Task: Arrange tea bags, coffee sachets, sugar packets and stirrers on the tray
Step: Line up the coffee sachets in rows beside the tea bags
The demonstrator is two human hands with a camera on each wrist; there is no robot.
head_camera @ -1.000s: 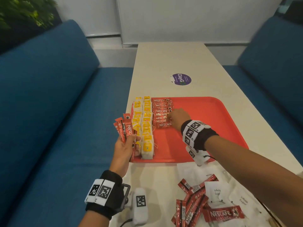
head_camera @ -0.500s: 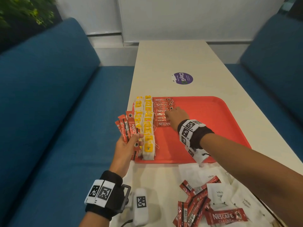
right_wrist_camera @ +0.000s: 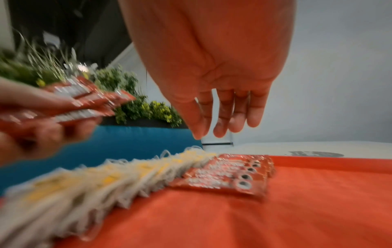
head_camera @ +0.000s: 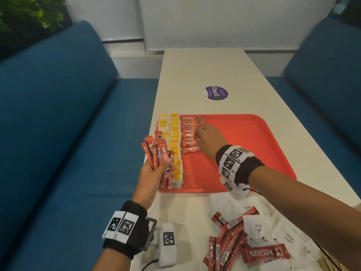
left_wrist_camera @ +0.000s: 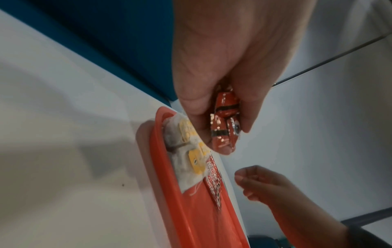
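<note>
Head view: left hand (head_camera: pixel 150 174) gripping a fan of coffee sachets (head_camera: pixel 158 153) beside the red tray (head_camera: pixel 254 145); right hand (head_camera: pixel 208 139) over the laid sachet row (head_camera: pixel 190 133). Left wrist: fingers curled round sachet ends (left_wrist_camera: pixel 224 124) above tea bags (left_wrist_camera: pixel 186 151). Right wrist: fingers (right_wrist_camera: pixel 224 115) straight, empty, above the row.

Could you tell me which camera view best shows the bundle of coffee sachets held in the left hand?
The head view: the coffee sachets fan out of the left hand. The left wrist shows only their lower ends; the right wrist shows them blurred.
</note>
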